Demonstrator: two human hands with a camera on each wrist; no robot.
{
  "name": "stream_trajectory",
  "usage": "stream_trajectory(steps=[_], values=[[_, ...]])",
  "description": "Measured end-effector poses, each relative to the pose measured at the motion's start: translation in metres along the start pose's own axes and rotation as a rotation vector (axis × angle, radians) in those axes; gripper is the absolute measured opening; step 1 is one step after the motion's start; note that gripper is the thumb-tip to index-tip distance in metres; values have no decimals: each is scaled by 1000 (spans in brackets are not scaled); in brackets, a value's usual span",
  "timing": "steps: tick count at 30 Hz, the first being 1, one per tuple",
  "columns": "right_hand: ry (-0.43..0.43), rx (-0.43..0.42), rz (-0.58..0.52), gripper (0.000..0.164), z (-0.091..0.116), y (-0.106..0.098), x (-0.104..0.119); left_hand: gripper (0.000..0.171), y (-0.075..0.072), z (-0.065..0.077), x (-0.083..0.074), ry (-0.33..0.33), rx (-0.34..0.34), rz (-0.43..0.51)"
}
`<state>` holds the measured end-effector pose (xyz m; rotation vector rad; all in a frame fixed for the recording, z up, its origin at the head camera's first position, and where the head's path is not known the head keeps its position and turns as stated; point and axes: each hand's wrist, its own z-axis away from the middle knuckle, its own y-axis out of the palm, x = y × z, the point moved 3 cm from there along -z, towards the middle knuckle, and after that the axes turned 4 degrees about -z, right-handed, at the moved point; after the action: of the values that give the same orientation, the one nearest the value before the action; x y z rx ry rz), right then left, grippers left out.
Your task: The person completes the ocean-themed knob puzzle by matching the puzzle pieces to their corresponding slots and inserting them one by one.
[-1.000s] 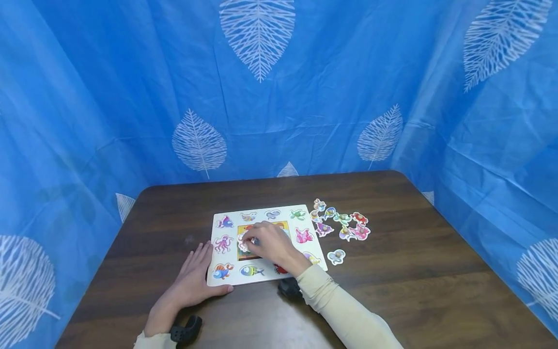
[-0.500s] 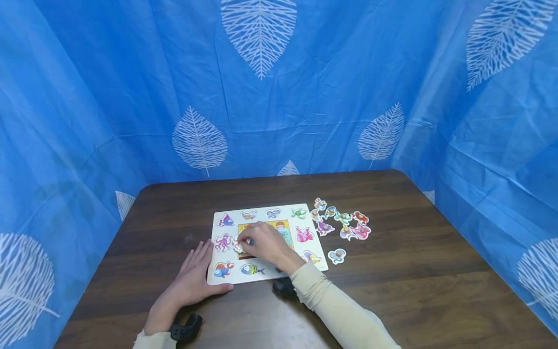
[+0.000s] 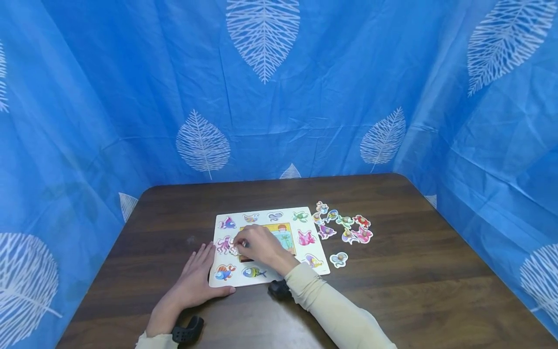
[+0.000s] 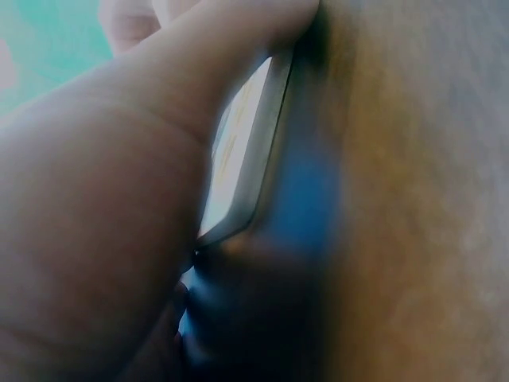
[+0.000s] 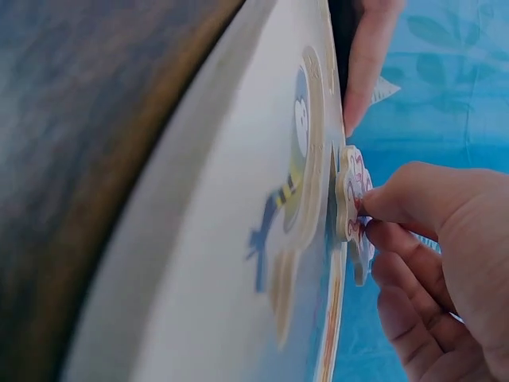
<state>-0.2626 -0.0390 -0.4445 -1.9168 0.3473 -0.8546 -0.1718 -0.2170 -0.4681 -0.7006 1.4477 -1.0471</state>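
My right hand (image 3: 260, 246) pinches a scallop-edged puzzle piece with pink curls (image 5: 354, 187) between thumb and fingertips. The piece stands tilted at the surface of the white puzzle board (image 3: 237, 277), over or beside the pink octopus picture (image 3: 224, 245). Whatever part the fingertips grasp is hidden by them. At the board's left side lies my left hand (image 3: 197, 279), its fingers straight along the edge and its thumb by the front edge. In the left wrist view the board's corner (image 4: 238, 159) shows behind the thumb.
Several loose puzzle pieces, among them a pink one (image 3: 363, 235) and a red crab (image 3: 362, 221), lie right of the board. One grey-blue piece (image 3: 338, 260) lies nearer. A brown table (image 3: 414, 291) carries everything; a blue leaf-patterned curtain (image 3: 261, 121) stands behind.
My right hand has moved left across the board with the puzzle piece, from the middle picture to the octopus picture. My left hand has stayed at the board's edge.
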Motion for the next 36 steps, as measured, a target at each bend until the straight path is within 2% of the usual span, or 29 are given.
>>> stream_trajectory(steps=[8,23,36], values=[[40,35,-25,13,-5,6,3,130,1,1,0,-4,12,5],[-10,34,-49,13,-16,17,9,129,2,3,0,1,19,33],[26,63,-46,15,-26,18,14,129,-2,2,0,2,25,20]])
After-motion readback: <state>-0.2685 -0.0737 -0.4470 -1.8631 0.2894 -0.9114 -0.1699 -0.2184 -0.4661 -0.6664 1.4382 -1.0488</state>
